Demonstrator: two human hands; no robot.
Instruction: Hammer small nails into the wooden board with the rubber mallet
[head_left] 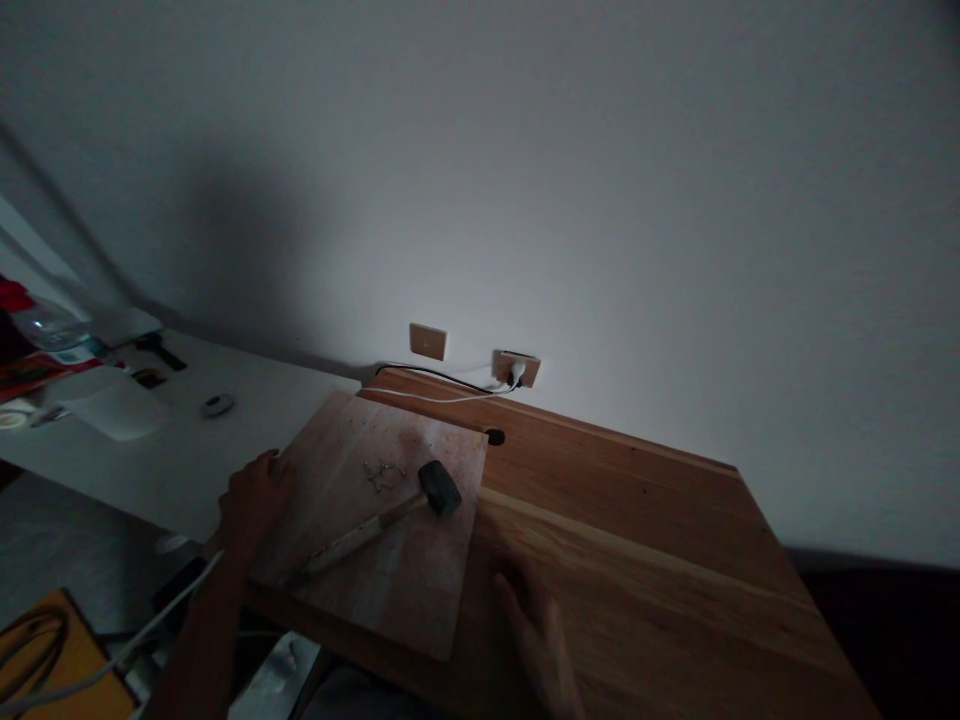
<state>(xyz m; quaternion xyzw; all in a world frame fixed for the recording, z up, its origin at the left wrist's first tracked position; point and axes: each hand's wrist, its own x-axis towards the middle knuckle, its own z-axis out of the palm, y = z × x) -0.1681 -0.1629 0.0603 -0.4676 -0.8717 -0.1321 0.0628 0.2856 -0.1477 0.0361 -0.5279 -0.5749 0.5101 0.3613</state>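
Note:
A flat, pale reddish board (345, 590) lies on the wooden desk. Across it rests a mallet (440, 488) with a black head and a worn light handle pointing to the lower left. Several small thin metal pieces, which look like nails (382, 475), are scattered just beyond the handle. My left hand (253, 500) grips the board's left edge, its fingers dim in the shadow. To the right of the board, my right hand (529, 610) is over the desk top with thumb and fingers apart, holding nothing.
The wooden desk (630, 540) meets the wall and has a round cable hole (496, 437). Cords run to a plugged wall socket (517, 368). On the left, a white table (247, 390) bears a mouse-like object (217, 405) and a bottle (52, 330). A white cable (127, 650) hangs lower left.

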